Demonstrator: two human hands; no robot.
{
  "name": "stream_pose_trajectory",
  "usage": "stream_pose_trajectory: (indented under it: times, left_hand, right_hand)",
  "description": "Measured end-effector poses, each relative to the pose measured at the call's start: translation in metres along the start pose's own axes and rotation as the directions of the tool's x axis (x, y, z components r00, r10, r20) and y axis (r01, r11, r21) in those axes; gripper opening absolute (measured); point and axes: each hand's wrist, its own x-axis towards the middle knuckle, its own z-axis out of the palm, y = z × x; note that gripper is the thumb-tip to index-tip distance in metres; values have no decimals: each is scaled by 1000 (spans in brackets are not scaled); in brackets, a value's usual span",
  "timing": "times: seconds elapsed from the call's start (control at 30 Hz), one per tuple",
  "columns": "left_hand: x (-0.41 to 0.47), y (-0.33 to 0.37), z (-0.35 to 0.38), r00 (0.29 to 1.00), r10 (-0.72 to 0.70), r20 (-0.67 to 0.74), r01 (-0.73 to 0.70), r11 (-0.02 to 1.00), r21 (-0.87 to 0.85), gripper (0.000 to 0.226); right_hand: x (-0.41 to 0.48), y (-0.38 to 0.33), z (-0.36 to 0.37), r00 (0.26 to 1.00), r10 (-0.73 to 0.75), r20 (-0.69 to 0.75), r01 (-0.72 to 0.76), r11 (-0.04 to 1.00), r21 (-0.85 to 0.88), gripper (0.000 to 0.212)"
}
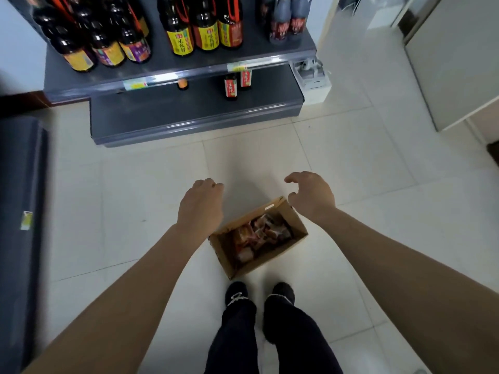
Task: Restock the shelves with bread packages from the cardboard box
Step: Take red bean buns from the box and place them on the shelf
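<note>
1. Left hand (201,203) hangs above the floor, fingers loosely curled, holding nothing.
2. Cardboard box (225,255) sits on the floor between the forearms, with bread packages (259,234) inside.
3. Right hand (310,195) is loosely spread and empty, over the box's far corner.

A small grocery shop, seen down a low aisle.

Grey metal shelving (81,87) carries rows of dark sauce bottles (179,36) with yellow, red and purple labels, and price tags (135,84) sit in the clear strip along the upper shelf's front edge. Two small bottles (231,87) stand on the lower shelf (162,112). Another grey unit (19,171), with its own tag, stands at the left. On the pale tiled floor (351,157) sits an open cardboard box (272,259) holding wrapped food packets (259,233).
</note>
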Motion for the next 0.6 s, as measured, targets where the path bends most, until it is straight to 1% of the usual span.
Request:
stream_pose_trajectory:
  times: [0.17,0.3,0.5,0.6]
  left_hand:
    - [26,7,35,996,-8,92,7,1000,17,32]
    - [44,18,64,992,-43,123,40,999,23,27]
    - [68,35,120,979,-122,166,127,992,-25,29]
    - [77,41,156,964,-155,214,169,984,-49,23]
  right_hand:
    - [36,27,25,998,17,56,-14,999,-48,44]
    - [61,51,42,990,19,139,-12,999,-47,43]
    - [99,87,82,965,-16,263,46,993,-109,46]
    - [117,104,110,951,-10,310,51,991,-124,46]
